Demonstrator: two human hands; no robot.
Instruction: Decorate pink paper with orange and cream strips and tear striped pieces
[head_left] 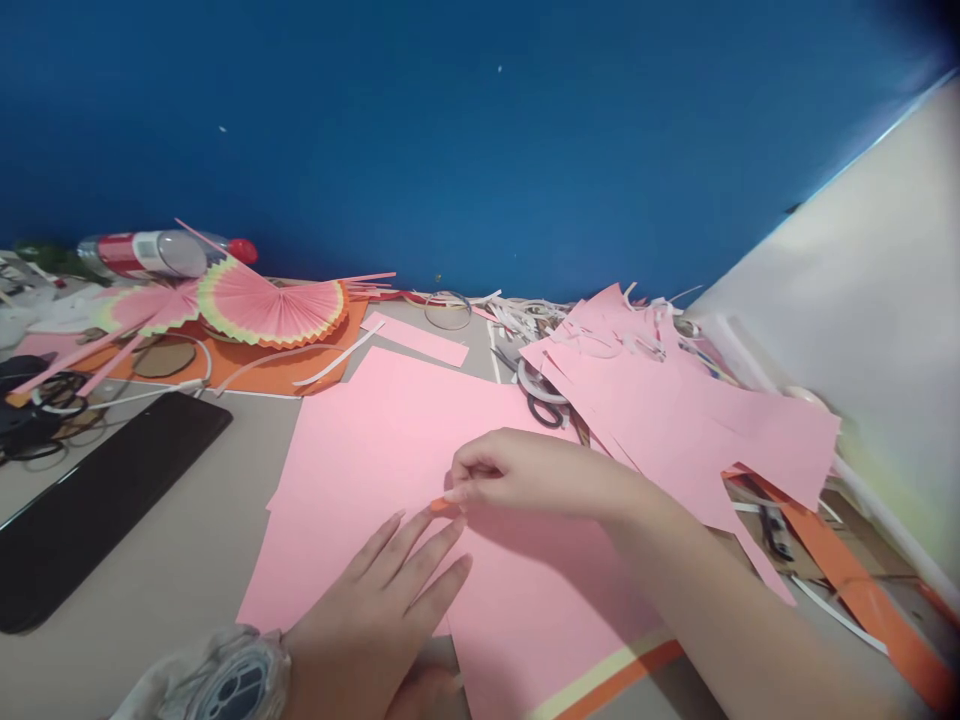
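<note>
Sheets of pink paper [390,420] lie overlapping in front of me. My left hand [379,605] rests palm down on them, fingers stretched out and slightly apart. Between my right thumb and fingertips is a small orange paper piece [440,504], pinched at its right end by my right hand [495,475]. The fingertips of my left hand are right beside that piece, some seeming to touch it. At the lower edge, one pink sheet carries a yellow and orange border [615,680]. A watch [240,685] sits on my left wrist.
A black phone [112,500] lies at left. Behind it are folded pink paper fans [274,300] on orange paper and a plastic bottle [165,252] on its side. Scissors [544,405], paper scraps and cut pink sheets [690,410] pile up at right. A blue wall [480,150] rises behind.
</note>
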